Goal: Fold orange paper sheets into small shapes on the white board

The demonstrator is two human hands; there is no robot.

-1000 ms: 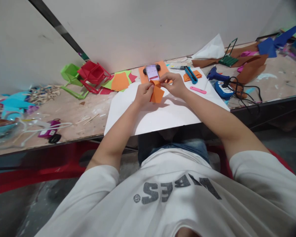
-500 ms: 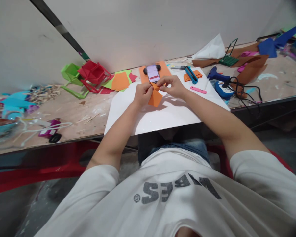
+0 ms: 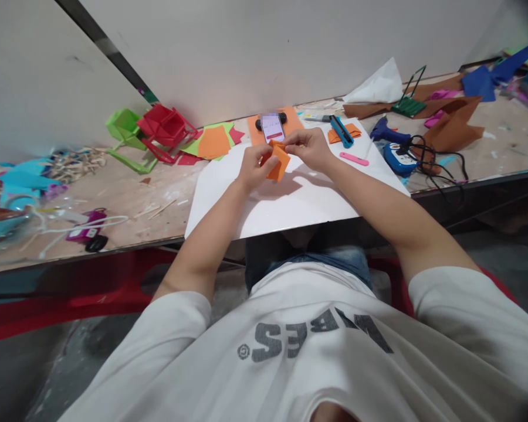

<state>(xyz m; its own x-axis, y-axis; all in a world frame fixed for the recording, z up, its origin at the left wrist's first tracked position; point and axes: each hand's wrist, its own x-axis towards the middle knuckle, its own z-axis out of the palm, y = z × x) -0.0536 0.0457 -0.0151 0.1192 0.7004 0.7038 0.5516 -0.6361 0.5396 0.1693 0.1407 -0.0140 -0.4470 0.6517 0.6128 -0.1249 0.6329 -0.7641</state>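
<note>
Pinching a folded orange piece [image 3: 280, 162] in both hands [image 3: 252, 167], long axis roughly front-to-back, corner toward wearer [image 3: 317, 316]

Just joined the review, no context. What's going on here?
A person in a white T-shirt has a folded orange piece up over a white board. The left hand grips it, thumb across its face; the right hand has its fingertips at the upper edge, too small to tell if pinching. A lit phone sits just beyond the hands. A blue cutter and slim pink object lie to the right, apart from both hands.
</note>
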